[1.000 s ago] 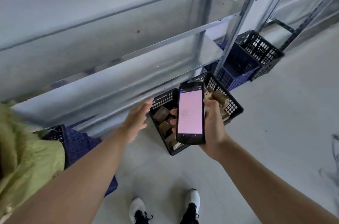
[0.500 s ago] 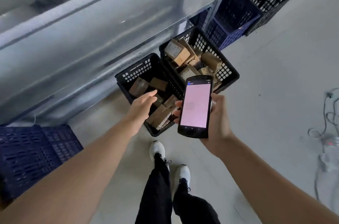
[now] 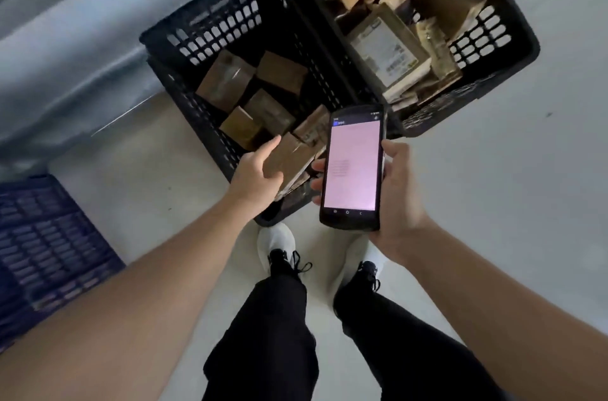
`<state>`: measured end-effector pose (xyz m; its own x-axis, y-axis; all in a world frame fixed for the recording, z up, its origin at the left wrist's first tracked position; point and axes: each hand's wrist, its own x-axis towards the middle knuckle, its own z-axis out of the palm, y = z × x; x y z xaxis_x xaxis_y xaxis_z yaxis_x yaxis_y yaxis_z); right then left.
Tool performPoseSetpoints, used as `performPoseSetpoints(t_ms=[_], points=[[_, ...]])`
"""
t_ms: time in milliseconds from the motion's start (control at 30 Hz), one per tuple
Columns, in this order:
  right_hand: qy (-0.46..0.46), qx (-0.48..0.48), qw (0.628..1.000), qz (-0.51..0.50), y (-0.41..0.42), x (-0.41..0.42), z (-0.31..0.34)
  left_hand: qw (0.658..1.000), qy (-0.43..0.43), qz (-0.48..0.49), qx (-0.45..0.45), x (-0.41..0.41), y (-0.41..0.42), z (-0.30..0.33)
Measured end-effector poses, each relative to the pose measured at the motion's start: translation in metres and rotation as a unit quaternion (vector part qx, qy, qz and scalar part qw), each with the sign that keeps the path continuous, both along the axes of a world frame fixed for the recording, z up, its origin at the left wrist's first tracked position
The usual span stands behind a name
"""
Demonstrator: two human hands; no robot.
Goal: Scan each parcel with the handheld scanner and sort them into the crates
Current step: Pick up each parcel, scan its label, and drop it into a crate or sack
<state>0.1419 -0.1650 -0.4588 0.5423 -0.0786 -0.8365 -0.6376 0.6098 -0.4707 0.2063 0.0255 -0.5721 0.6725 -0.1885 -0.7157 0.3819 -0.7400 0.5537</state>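
My right hand (image 3: 393, 200) grips the handheld scanner (image 3: 352, 168), screen lit pink and facing me, above the near corner of the left black crate (image 3: 210, 22). My left hand (image 3: 258, 175) reaches into that crate, fingers closing on a brown parcel (image 3: 289, 155) at its near end. The right black crate (image 3: 500, 48), touching it, is heaped with parcels. A blue crate (image 3: 49, 246) sits on the floor (image 3: 526, 187) to my left.

L hand (image 3: 260, 170) grips a brown parcel (image 3: 289, 159) in the near black crate (image 3: 210, 25). R hand (image 3: 394, 200) holds the scanner (image 3: 352, 167), pink screen up. 2nd black crate (image 3: 503, 48) beside it, full of parcels.
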Motion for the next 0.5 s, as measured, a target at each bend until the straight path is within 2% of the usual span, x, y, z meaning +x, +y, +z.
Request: performPoseSetpoints(t_ms=[100,233,333,500], points=[[0.001,-0.001,1.000,0.006,-0.003,0.005,-0.048,0.987,-0.036,-0.143,0.063,-0.006,0.002,-0.064],[-0.015,-0.005,0.999,0.049,-0.011,0.013,-0.088,0.931,-0.057,-0.313,0.176,-0.007,0.001,-0.114],[-0.020,-0.005,0.999,0.049,-0.016,0.017,-0.101,0.909,-0.099,-0.346,0.209,-0.004,-0.001,-0.128],[-0.017,0.003,0.999,0.028,-0.016,0.016,-0.081,0.936,-0.117,-0.300,0.143,0.007,-0.003,-0.103]])
